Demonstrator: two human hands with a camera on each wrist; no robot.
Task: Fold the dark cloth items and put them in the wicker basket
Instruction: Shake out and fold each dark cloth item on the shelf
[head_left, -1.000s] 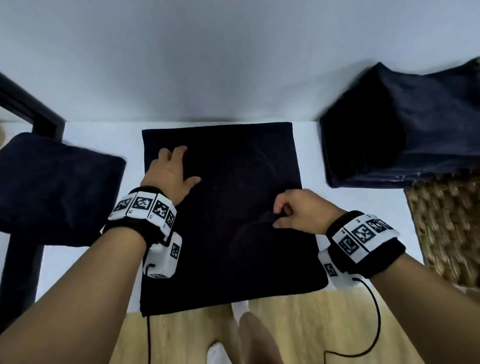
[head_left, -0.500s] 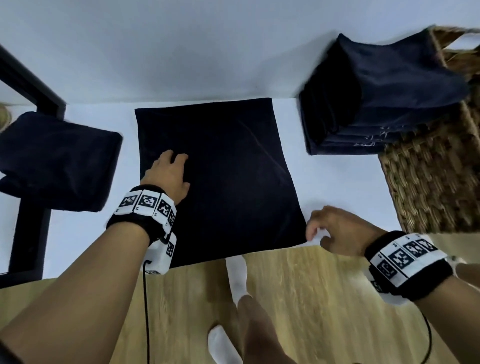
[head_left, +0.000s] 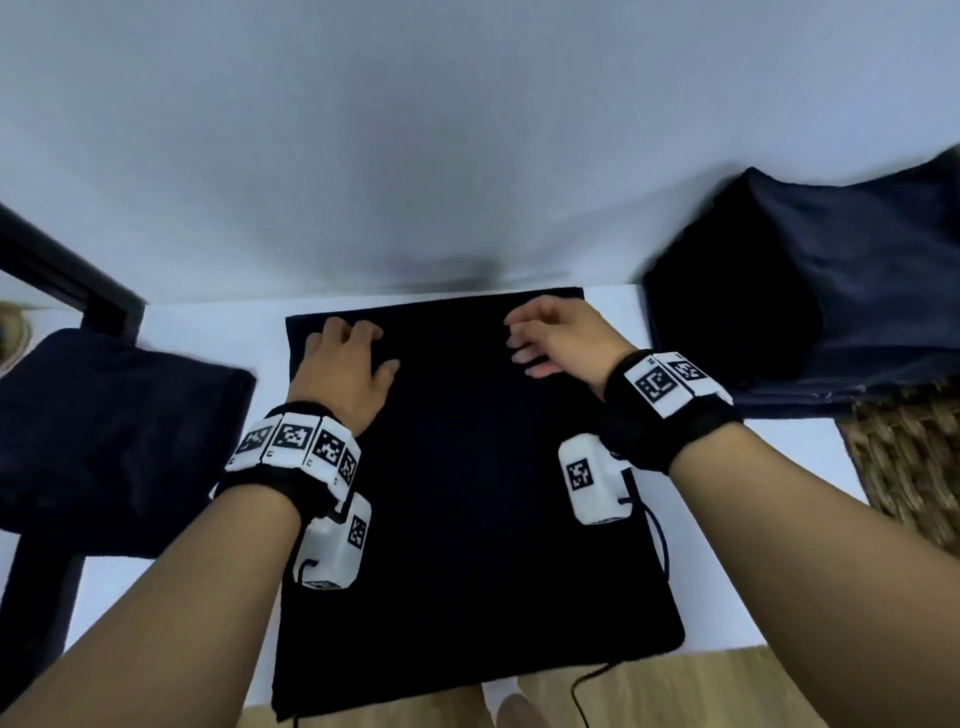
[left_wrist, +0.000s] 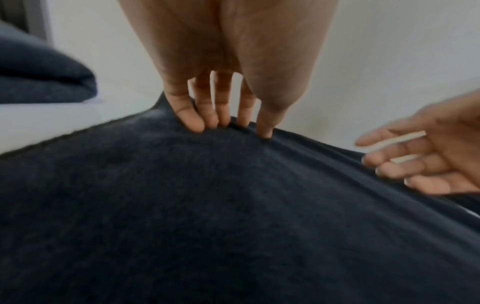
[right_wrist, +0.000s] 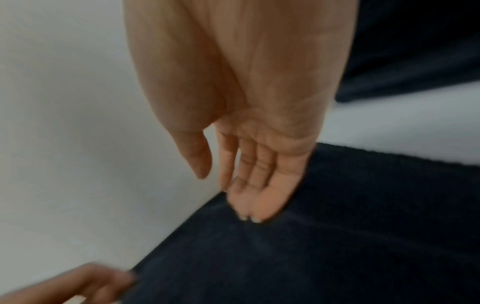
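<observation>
A dark cloth (head_left: 467, 493) lies spread flat on the white table (head_left: 208, 327), its near edge hanging slightly over the front. My left hand (head_left: 353, 343) rests on its far left corner; in the left wrist view its fingertips (left_wrist: 197, 125) and thumb press down on the cloth (left_wrist: 207, 216) near the far edge. My right hand (head_left: 524, 343) is over the far right part with loose, straight fingers. In the right wrist view its fingertips (right_wrist: 254, 218) touch the cloth (right_wrist: 337, 236). The wicker basket (head_left: 909, 457) stands at the right.
Dark folded cloths (head_left: 831, 312) lie piled on top of the basket. Another dark cloth bundle (head_left: 104, 431) sits at the left on a black frame (head_left: 67, 275). A pale wall rises right behind the table. Wooden floor (head_left: 675, 691) shows in front.
My right hand went from the cloth's middle to its near right corner, then up to its far right part. The left hand slid to the far left corner.
</observation>
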